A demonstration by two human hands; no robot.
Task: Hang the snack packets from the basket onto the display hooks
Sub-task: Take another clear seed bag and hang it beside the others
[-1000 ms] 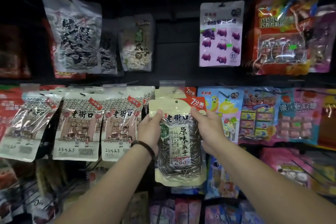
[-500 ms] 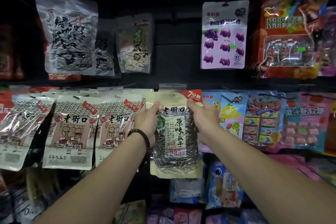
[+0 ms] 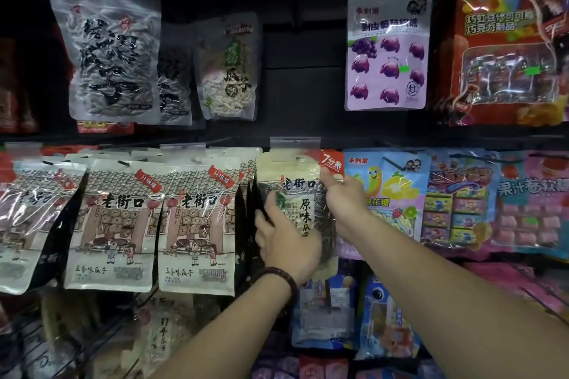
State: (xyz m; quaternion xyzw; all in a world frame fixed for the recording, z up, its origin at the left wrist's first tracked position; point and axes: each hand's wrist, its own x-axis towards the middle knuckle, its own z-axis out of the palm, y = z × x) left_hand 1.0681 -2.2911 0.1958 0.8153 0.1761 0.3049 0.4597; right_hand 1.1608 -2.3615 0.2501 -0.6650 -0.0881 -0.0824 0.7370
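A cream sunflower-seed packet (image 3: 300, 188) with a red corner label hangs in the middle row, just under a clear price-tag holder (image 3: 295, 142). My left hand (image 3: 286, 240), with a dark bead bracelet on the wrist, grips the packet's lower left side: the thumb lies on the front and the fingers wrap round the edge. My right hand (image 3: 345, 197) pinches the upper right edge, thumb on the red corner. The hook itself is hidden behind the packet top. The basket is not in view.
Rows of similar seed packets (image 3: 197, 224) hang directly to the left, and blue candy bags (image 3: 388, 181) to the right. The upper row holds clear seed bags (image 3: 107, 49) and a purple gummy bag (image 3: 388, 49), with a bare dark panel (image 3: 301, 77) between them. More packets hang below.
The seed packet went up and back into line with the middle row. My left hand slid from its top left corner down to the lower left side; my right hand stayed on the upper right.
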